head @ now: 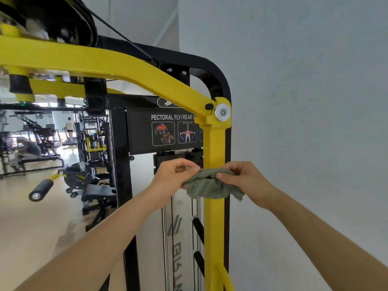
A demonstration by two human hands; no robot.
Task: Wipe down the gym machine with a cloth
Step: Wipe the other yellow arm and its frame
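Gym, yellow machine arm (214, 148), cloth (206, 185) in both hands (174, 177)

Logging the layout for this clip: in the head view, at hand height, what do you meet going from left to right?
black foam roller → black post → left hand → cloth → right hand → grey wall

place: gym | evidence: pectoral fly machine (213, 143), benches (98, 194), treadmill (69, 141)
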